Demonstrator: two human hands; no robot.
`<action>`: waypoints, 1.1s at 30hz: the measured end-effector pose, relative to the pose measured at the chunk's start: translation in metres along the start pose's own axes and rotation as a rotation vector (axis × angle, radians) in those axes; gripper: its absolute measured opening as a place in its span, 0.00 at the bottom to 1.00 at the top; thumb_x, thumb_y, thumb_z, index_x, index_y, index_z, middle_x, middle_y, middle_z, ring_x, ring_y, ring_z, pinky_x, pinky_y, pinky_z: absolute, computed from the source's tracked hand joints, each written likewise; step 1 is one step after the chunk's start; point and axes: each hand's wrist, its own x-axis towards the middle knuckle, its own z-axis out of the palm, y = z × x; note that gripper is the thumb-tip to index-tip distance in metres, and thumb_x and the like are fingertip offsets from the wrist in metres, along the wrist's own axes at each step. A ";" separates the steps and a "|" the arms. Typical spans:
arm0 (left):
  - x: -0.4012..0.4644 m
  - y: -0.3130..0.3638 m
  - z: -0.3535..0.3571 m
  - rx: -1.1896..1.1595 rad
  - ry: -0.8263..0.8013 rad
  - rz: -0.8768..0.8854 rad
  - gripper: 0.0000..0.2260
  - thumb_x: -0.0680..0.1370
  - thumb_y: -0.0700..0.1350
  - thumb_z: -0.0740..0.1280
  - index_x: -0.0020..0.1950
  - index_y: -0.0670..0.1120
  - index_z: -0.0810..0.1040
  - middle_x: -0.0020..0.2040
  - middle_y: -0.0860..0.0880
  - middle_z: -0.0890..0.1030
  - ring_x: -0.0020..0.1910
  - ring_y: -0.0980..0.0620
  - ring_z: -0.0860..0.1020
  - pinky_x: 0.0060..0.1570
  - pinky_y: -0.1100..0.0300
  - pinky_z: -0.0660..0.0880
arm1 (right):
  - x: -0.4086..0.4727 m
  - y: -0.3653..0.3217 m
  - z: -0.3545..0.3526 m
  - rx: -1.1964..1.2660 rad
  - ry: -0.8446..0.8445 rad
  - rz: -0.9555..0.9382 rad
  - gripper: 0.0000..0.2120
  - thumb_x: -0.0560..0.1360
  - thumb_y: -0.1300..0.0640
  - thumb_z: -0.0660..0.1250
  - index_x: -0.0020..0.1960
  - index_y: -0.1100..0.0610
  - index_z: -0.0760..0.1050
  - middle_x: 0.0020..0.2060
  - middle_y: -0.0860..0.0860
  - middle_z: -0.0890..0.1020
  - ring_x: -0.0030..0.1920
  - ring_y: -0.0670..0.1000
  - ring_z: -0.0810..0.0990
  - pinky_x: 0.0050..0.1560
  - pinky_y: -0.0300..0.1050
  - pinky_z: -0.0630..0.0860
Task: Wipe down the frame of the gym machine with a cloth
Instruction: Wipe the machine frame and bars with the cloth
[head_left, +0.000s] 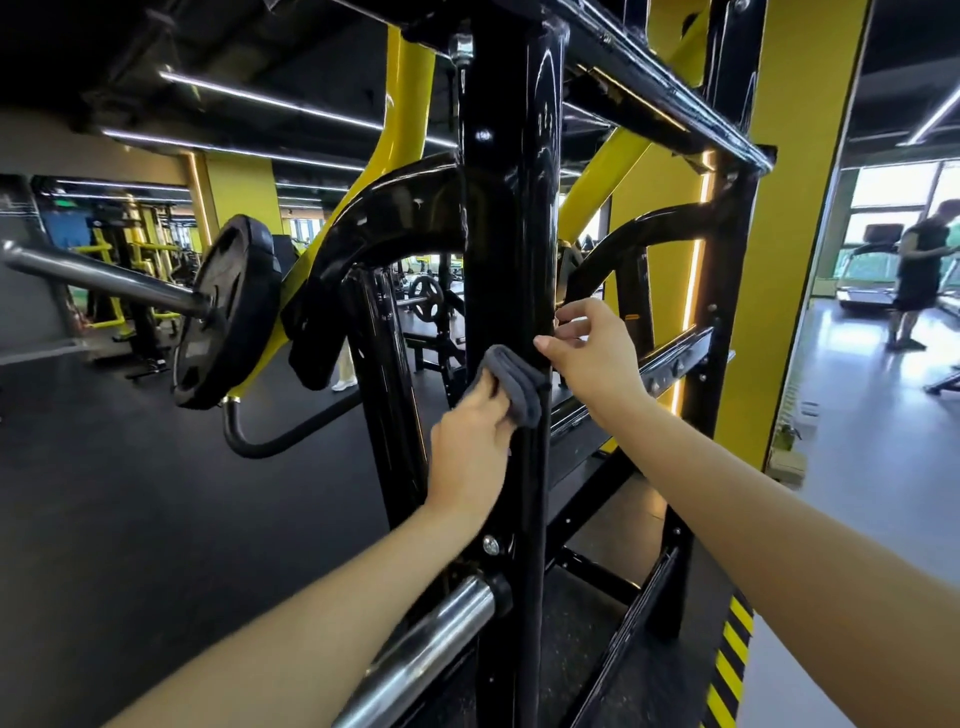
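A glossy black upright post (511, 218) of the gym machine frame stands straight ahead of me. My left hand (470, 447) grips a folded grey cloth (514, 383) and holds it against the front of the post at mid height. My right hand (592, 353) is beside the post's right edge, just above the cloth, with the thumb and fingers loosely curled and touching the edge; it holds nothing that I can see.
A chrome bar (415, 660) juts out low beside the post. A black weight plate (228, 312) on a chrome sleeve hangs at left. Yellow arms (400, 114) cross behind. A person (917, 275) stands by a treadmill far right. Hazard striping (730, 670) marks the floor edge.
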 end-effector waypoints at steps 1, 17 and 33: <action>0.012 0.001 -0.006 0.001 0.016 -0.032 0.11 0.77 0.36 0.66 0.58 0.42 0.80 0.59 0.51 0.79 0.35 0.57 0.79 0.42 0.76 0.73 | -0.001 0.000 0.000 -0.004 -0.003 0.004 0.15 0.74 0.59 0.70 0.58 0.56 0.71 0.51 0.54 0.78 0.47 0.47 0.77 0.54 0.47 0.78; 0.039 -0.018 -0.019 0.042 0.040 -0.286 0.10 0.77 0.38 0.67 0.36 0.44 0.73 0.29 0.55 0.69 0.29 0.58 0.68 0.30 0.74 0.66 | -0.005 -0.001 0.002 -0.014 0.008 0.022 0.13 0.75 0.59 0.69 0.57 0.55 0.71 0.49 0.54 0.78 0.49 0.51 0.78 0.55 0.50 0.78; -0.040 -0.027 0.025 -0.133 -0.005 -0.461 0.13 0.75 0.38 0.70 0.31 0.42 0.74 0.29 0.51 0.74 0.30 0.58 0.70 0.32 0.70 0.65 | -0.053 0.048 0.018 -0.061 -0.032 0.185 0.14 0.74 0.60 0.70 0.58 0.56 0.71 0.47 0.56 0.78 0.47 0.51 0.78 0.54 0.52 0.78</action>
